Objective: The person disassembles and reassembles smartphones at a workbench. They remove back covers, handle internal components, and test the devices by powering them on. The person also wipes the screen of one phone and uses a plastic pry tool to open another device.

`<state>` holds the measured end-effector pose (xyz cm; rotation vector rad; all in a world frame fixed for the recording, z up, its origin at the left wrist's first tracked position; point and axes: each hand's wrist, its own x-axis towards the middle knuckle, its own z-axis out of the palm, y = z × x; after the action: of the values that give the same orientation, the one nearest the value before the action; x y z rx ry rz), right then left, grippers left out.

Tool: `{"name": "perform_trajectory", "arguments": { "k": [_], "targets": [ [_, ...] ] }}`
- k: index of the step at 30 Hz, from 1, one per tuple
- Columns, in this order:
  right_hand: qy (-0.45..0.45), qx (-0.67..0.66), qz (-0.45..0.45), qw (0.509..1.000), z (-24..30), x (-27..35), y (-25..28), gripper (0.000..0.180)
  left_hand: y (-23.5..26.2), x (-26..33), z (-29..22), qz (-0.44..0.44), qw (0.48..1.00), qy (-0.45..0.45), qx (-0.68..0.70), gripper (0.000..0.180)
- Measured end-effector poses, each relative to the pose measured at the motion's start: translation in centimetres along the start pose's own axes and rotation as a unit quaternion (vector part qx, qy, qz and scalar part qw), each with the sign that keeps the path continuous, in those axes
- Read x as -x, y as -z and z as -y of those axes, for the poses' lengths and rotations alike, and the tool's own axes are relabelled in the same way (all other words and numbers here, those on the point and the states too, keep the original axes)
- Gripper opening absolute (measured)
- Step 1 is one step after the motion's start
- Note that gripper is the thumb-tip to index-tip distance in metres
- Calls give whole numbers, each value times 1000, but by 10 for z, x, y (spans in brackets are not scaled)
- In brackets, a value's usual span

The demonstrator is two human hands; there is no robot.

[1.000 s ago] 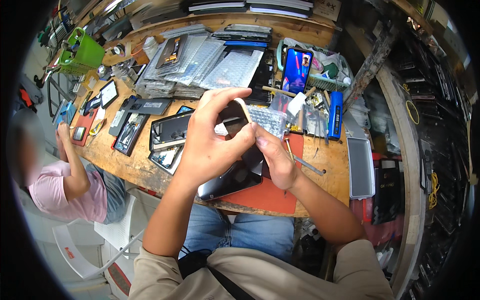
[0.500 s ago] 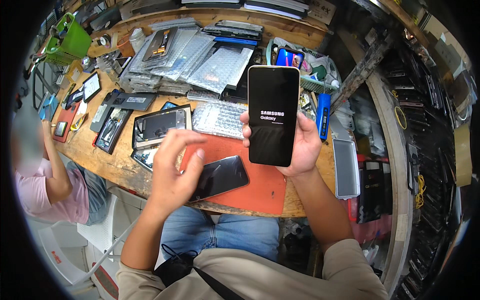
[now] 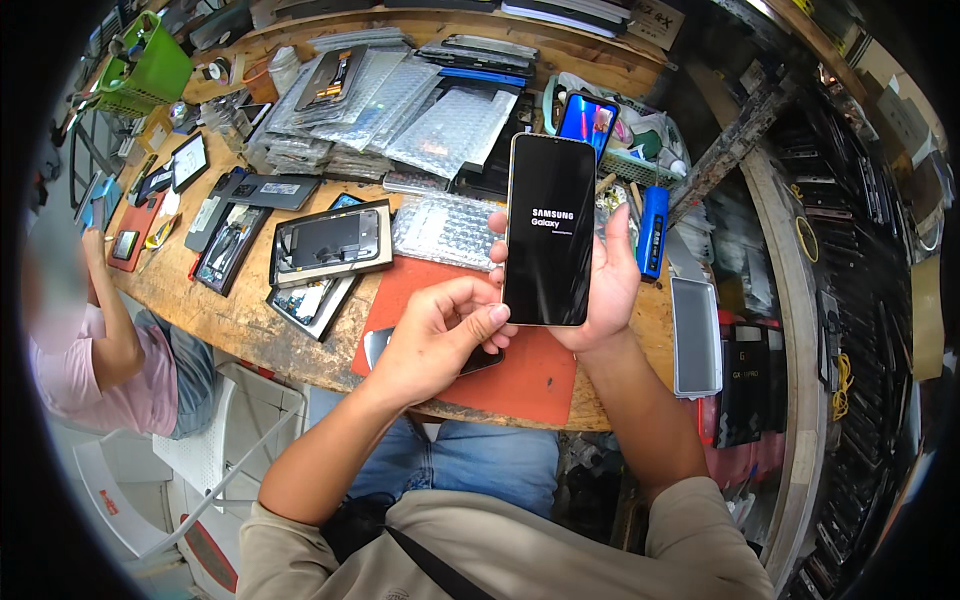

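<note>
My right hand (image 3: 612,295) supports a smartphone (image 3: 548,250) upright above the bench, with its fingertips curled round the left edge and the thumb raised off the right side. White lettering glows on the phone's black screen. At the lower left corner of that phone, my left hand (image 3: 430,340) has its thumb and fingertips pinched against the edge. Beneath the left hand a second smartphone (image 3: 484,362) lies on an orange-red mat (image 3: 540,375), mostly hidden by the hand.
Bubble-wrapped packs (image 3: 450,135) are piled at the back. Opened phones (image 3: 330,245) lie left of the mat. A lit phone (image 3: 588,122) leans on a green basket (image 3: 645,170). A blue device (image 3: 652,232) and grey tray (image 3: 695,335) are at right. Another person (image 3: 130,375) sits at far left.
My left hand has moved right, from above the second smartphone to the held smartphone's lower left corner, and its fingers have closed. My right thumb now points up, apart from the phone.
</note>
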<state>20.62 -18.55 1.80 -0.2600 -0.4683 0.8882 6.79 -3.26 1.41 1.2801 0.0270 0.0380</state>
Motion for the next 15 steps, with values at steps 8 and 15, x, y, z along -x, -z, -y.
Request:
{"name": "perform_trajectory", "arguments": {
  "k": [8,15],
  "targets": [
    [69,42,-53,995,-4,1,0,90,-16,-18,7,-49,998,-34,-27,23],
    [78,19,-62,995,-9,-1,-5,92,-32,-38,31,-98,981,-125,-108,64]
  ]
}}
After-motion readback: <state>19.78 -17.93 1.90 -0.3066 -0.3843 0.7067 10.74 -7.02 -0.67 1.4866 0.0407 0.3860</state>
